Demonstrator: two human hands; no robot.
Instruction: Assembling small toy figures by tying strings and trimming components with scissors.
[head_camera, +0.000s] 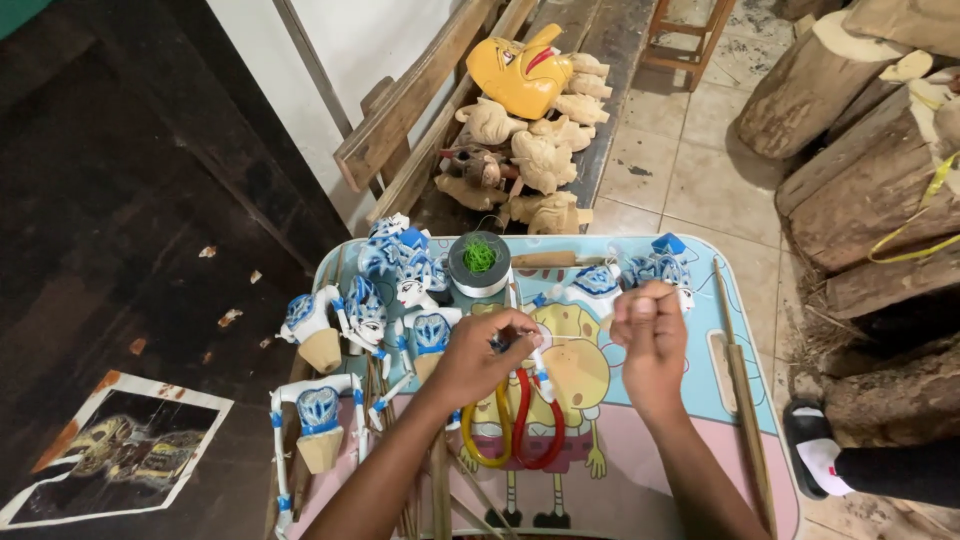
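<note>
My left hand (487, 352) pinches a small white and blue puppet piece (540, 372) over a low cartoon-printed table (700, 400). My right hand (651, 335) is closed in a fist just to its right, fingers pinched together as if on a fine thread, which I cannot make out. Under my hands lie scissors with red and yellow handles (515, 425). Several blue and white painted puppet figures (395, 275) lie at the table's left, and one more (655, 265) sits behind my right hand. A round tin with green thread (479, 262) stands at the table's far edge.
Thin bamboo sticks (740, 385) lie along the table's right side. Unpainted carved wooden heads (540, 150) and a yellow mask (520, 70) rest on a bench beyond. Logs (860, 130) are stacked at the right, a sandalled foot (820, 450) beside them. A picture (120, 450) lies on the floor at left.
</note>
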